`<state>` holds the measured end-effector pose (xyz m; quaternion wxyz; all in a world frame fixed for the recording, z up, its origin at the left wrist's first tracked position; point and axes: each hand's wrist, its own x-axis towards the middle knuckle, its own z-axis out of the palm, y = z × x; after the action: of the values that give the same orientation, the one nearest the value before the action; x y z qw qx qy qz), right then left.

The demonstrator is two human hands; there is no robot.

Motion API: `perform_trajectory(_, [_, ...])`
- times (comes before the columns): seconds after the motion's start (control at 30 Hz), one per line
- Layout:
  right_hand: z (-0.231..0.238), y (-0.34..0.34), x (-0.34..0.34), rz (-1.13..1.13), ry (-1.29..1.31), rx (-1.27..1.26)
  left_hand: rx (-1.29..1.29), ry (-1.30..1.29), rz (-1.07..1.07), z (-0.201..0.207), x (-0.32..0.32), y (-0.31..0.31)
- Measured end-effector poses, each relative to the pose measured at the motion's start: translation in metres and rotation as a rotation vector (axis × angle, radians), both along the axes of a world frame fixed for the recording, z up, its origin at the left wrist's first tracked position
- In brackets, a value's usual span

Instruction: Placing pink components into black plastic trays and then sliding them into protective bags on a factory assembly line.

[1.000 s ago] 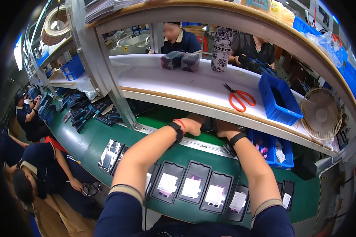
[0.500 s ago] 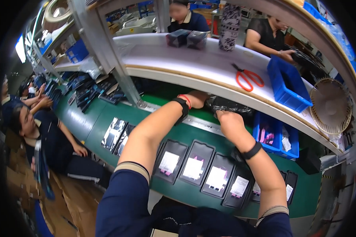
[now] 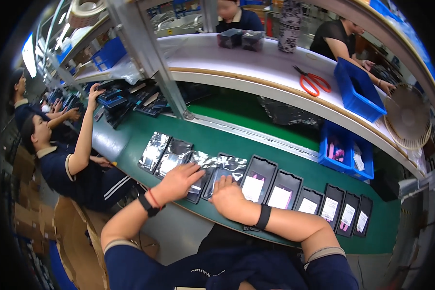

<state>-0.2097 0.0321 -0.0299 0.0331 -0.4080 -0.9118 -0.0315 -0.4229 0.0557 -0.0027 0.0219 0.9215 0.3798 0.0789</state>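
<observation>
A row of shallow black plastic trays lies along the green bench. My left hand [image 3: 178, 183] rests with fingers stretched on a shiny clear bag [image 3: 203, 158] that lies over one tray. Just to its right, my right hand [image 3: 231, 197] lies with its fingers spread flat on another clear bag [image 3: 233, 164] over the neighbouring tray. Two trays under glossy film, the far left one [image 3: 154, 152] and the one beside it [image 3: 176, 153], are nearest my left hand. Right of my hands, an uncovered tray [image 3: 262, 169] holds a white printed card and pink pieces; several similar trays follow it.
Under the white shelf [image 3: 217, 63] lies a crumpled black plastic bag [image 3: 290, 112]. Blue bins [image 3: 337, 162] with pink and white pieces stand at the right. Red-handled scissors [image 3: 316, 83] and a blue bin [image 3: 355, 104] are on the shelf. At the left, a co-worker [image 3: 63, 159] reaches to stacked dark trays.
Both my hands have come back from the black bag under the shelf to the tray row. Clear bags now lie over two more trays. The left co-worker has raised an arm to the stack.
</observation>
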Motion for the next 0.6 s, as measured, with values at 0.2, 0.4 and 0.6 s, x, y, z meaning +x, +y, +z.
perform_trajectory(0.2, [0.024,0.015,0.016,0.127,0.139,-0.29,-0.16,0.167,0.125,-0.009,-0.002,-0.013])
perform_trajectory(0.4, [0.039,0.128,0.099,-0.003,0.447,-0.229,-0.392,0.349,0.13,0.017,0.004,0.008])
perform_trajectory(0.6, [0.044,0.231,0.177,-0.35,-0.03,-0.018,-0.259,0.213,-0.043,0.054,0.071,0.087])
